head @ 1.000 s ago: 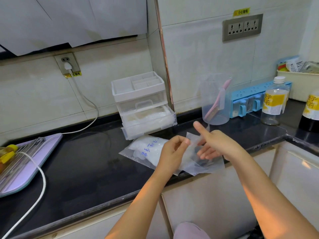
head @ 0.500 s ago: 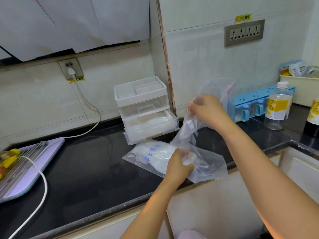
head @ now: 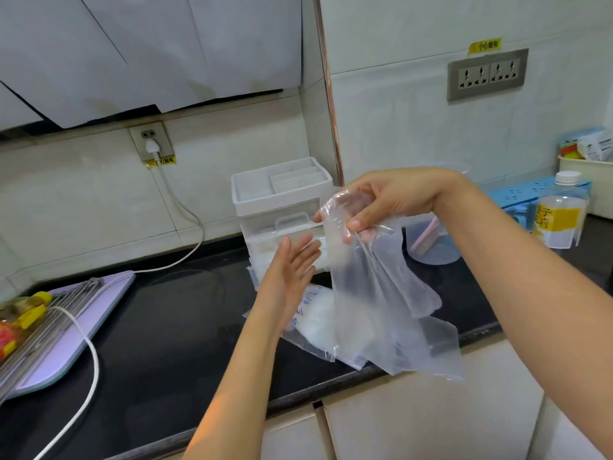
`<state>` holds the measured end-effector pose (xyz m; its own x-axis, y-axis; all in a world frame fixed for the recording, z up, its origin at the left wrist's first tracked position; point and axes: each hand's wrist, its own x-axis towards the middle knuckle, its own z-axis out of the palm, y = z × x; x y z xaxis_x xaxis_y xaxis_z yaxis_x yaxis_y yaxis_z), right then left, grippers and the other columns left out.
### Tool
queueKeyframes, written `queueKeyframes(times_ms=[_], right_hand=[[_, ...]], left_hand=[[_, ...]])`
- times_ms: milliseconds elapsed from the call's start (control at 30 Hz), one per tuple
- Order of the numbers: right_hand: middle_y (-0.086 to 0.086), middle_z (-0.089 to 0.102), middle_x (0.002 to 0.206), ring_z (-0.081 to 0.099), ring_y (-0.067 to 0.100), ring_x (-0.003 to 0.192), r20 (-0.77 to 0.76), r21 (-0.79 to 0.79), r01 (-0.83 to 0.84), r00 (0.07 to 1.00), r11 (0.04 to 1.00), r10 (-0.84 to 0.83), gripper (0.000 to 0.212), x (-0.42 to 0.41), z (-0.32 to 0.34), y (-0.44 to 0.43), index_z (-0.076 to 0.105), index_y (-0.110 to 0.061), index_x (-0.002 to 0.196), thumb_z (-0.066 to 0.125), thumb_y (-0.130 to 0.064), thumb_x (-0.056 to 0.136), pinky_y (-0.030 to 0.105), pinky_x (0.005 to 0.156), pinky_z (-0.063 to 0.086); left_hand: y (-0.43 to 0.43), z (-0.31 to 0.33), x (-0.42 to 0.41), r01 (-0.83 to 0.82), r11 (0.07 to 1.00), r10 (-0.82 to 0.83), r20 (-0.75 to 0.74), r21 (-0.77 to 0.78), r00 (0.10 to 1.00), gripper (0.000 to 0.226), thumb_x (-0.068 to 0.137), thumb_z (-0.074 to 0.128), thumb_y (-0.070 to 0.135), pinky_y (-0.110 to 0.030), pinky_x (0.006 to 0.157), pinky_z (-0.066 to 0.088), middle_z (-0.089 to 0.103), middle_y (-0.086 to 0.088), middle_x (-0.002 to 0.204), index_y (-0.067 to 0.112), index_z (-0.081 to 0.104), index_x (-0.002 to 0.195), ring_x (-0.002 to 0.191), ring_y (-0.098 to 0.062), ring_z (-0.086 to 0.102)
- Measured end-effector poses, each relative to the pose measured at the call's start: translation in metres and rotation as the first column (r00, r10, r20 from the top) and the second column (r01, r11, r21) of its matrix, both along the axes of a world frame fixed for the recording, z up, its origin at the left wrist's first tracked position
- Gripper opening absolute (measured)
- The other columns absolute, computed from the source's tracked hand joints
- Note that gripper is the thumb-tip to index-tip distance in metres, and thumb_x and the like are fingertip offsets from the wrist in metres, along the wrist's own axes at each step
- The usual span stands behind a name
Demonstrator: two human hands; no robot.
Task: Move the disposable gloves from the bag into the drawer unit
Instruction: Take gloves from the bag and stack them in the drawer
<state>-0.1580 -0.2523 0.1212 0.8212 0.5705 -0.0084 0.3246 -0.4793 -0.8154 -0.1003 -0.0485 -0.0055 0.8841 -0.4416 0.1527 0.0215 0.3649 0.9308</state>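
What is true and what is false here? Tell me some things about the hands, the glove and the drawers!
1. The right hand holds a clear glove up in the air. True.
2. The left hand grips the bag. False: the left hand is open, and the bag lies on the counter.
3. The drawer unit stands on the floor. False: it stands on the counter.
4. A white cable is plugged into the wall socket. True.

Right hand [head: 391, 200] has lifted the glove [head: 374, 287] clear; left hand [head: 292, 263] released the bag [head: 315, 330]
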Motion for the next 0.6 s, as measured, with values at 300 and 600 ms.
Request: queueKeyframes(times_ms=[300, 600], right_hand=[[0.011, 0.074, 0.096, 0.066, 0.010, 0.078, 0.033, 0.019, 0.196, 0.980, 0.980, -0.196, 0.021, 0.039, -0.003, -0.005, 0.069, -0.004, 0.108, 0.062, -0.007, 0.089, 0.018, 0.073, 0.053], [-0.004, 0.070, 0.081, 0.062, 0.009, 0.078, 0.346, -0.193, 0.605, 0.778, 0.772, -0.524, 0.012, 0.108, -0.002, 0.000, 0.077, -0.017, 0.088, 0.079, -0.016, 0.076, 0.023, 0.079, 0.049]], left_hand=[[0.008, 0.028, 0.007, -0.193, 0.782, -0.051, 0.371, 0.592, 0.927, 0.018, 0.085, 0.067, 0.011, -0.026, 0.088, 0.052, 0.073, 0.005, 0.098, 0.024, 0.070, 0.098, 0.092, -0.009, 0.069], [0.021, 0.068, 0.088, -0.623, 0.508, 0.079, 0.688, 0.595, 0.721, 0.013, 0.081, 0.073, 0.013, -0.008, 0.045, 0.033, 0.054, 0.002, 0.060, 0.008, 0.064, 0.073, 0.053, -0.006, 0.044]])
